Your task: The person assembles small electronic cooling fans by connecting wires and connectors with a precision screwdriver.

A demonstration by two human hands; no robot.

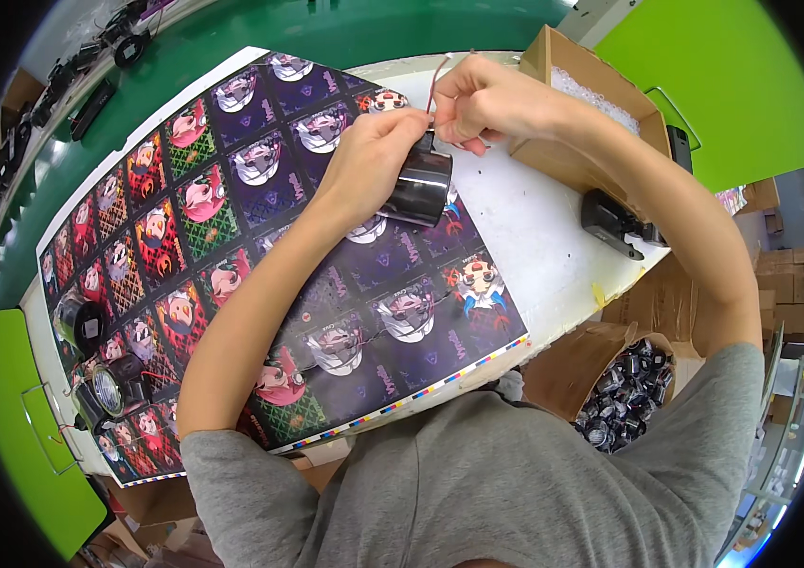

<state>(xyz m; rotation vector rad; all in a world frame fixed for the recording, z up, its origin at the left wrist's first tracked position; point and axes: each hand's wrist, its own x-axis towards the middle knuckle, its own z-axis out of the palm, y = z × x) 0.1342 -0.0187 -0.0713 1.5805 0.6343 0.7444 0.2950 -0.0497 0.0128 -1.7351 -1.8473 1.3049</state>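
A glossy black cylindrical lamp housing (423, 189) lies tilted over the printed sheet, its wide end toward me. My left hand (374, 156) is closed around its upper part, thumb and fingertips pressed together at the narrow end. From between my hands a thin red wire (435, 83) sticks up. My right hand (485, 102) has its fingers curled and pinched at that wire, touching close to the left fingertips. The exact grip point is hidden by the fingers.
A colourful printed sheet (269, 237) covers much of the white table (535, 256). Black lamps (108, 390) stand at the left. A cardboard box (553, 151) with clear bulk packing is at the back right, beside a black clamp-like part (610, 222). Below, another box holds several black parts (625, 393).
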